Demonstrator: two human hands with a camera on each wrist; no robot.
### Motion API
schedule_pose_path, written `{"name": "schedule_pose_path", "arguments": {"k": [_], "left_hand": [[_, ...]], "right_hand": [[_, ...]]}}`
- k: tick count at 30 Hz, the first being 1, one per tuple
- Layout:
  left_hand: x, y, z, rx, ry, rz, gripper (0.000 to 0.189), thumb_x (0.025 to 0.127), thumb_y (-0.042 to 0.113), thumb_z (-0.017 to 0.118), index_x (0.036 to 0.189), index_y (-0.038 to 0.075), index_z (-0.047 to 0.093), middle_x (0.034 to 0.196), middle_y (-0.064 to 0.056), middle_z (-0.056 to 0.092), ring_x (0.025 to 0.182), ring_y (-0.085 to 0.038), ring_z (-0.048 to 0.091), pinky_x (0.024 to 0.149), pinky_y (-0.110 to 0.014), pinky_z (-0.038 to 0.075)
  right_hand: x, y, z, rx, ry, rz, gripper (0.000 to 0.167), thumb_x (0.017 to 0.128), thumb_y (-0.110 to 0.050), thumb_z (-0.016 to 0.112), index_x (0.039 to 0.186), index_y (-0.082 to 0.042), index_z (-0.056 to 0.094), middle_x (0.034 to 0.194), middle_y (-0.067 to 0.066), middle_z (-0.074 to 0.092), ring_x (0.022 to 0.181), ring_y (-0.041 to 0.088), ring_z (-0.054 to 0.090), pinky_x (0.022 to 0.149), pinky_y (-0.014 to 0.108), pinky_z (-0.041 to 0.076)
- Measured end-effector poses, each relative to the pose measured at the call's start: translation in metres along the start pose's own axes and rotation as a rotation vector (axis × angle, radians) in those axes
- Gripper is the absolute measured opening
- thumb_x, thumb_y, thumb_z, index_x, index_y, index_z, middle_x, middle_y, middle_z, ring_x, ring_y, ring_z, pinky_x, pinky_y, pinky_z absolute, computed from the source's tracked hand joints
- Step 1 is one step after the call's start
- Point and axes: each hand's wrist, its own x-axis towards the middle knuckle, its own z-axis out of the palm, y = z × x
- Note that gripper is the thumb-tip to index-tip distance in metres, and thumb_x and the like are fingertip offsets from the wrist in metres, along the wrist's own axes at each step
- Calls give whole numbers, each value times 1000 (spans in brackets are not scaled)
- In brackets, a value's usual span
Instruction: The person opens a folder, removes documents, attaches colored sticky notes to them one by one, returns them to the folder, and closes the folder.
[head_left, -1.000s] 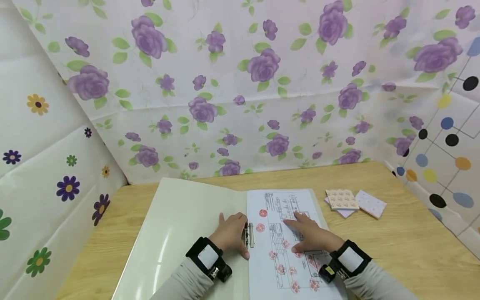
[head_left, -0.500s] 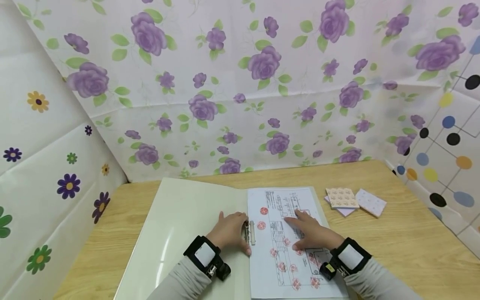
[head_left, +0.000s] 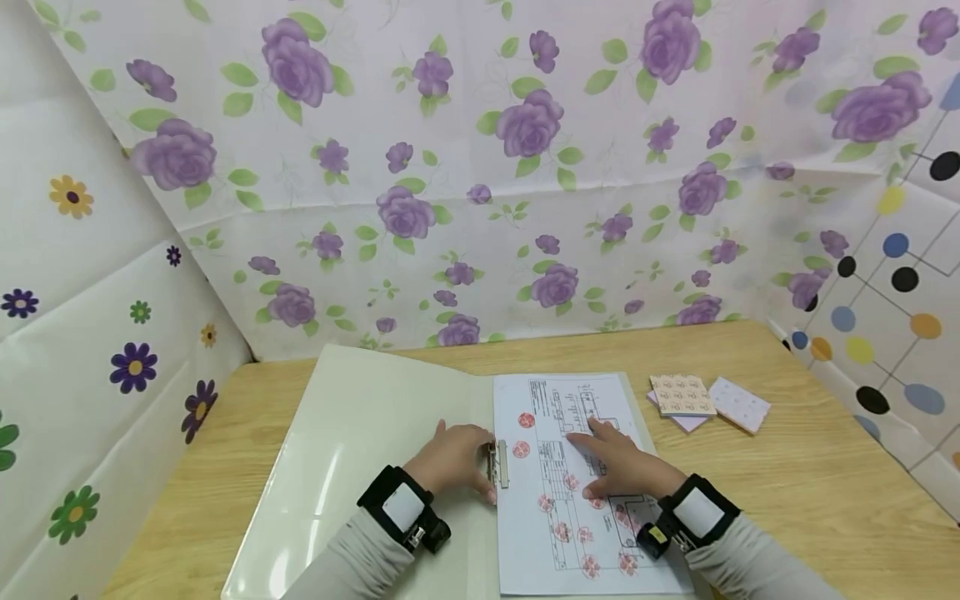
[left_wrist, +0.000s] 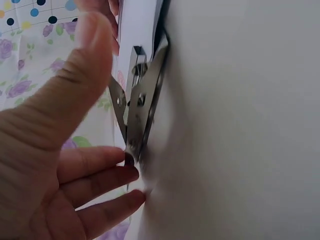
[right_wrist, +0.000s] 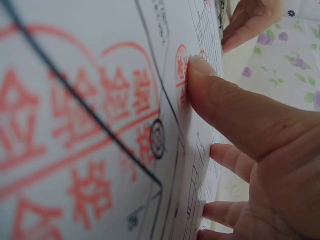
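Observation:
An opened pale folder [head_left: 375,417] lies on the table. Held at its spine by a metal spring clip [head_left: 501,465] is a stack of printed paper sheets [head_left: 525,533] with line drawings and red stamps. My left hand [head_left: 453,458] is at the clip. In the left wrist view, its fingertips [left_wrist: 131,172] touch the far end of the clip [left_wrist: 140,100], while the thumb stands out on the near side, apart from the metal. With fingers spread, my right hand [head_left: 626,462] rests on the top sheet; its thumb and fingertips touch the paper [right_wrist: 170,125] in the right wrist view.
To the right of the folder, several small patterned square pads [head_left: 682,396] lie partly overlapped, with a pale one [head_left: 739,405] beside them. The wooden table [head_left: 810,467] meets a flowered cloth wall [head_left: 480,208] at the back and patterned sheets at both sides.
My left hand has shifted slightly left, with its thumb a little farther up. The right hand stays on the paper. The head view has moved slightly.

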Motion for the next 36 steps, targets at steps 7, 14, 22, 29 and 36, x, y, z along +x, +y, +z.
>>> {"name": "schedule_pose_path", "arguments": {"k": [7,14,22,29,36], "left_hand": [[0,0,-5,-15,-19,-1,82,61,32,97,131,1,67,134,-16,69,132,-37,59,121,-68,25],[0,-3,-7,-57,-18,8,71,69,30,92,127,-3,68,130,-18,70,130,-37,60,122,-65,26],[-1,-3,-9,-130,-9,-9,64,76,26,90,126,-6,67,128,-21,70,127,-39,61,113,-53,44],[-5,-1,-14,-226,46,49,47,89,23,79,122,-8,69,122,-24,71,119,-40,65,102,-53,52],[-5,-1,-13,-184,81,161,30,93,19,74,112,-5,74,108,-17,76,97,-30,69,86,-46,57]], "right_hand": [[0,1,0,-1,3,-1,81,80,-16,86,149,1,47,159,42,21,147,64,17,116,76,20],[-1,2,0,-5,10,-16,81,80,-15,86,148,3,47,158,43,21,146,65,17,115,77,20],[-2,4,0,2,6,-14,81,81,-17,86,149,3,46,158,43,20,146,65,17,115,77,20],[-3,4,0,-1,6,-29,81,81,-17,86,148,4,46,157,45,20,145,67,17,114,78,20],[-3,1,0,6,6,-21,81,81,-16,86,149,3,46,158,44,20,146,65,16,115,77,20]]}}
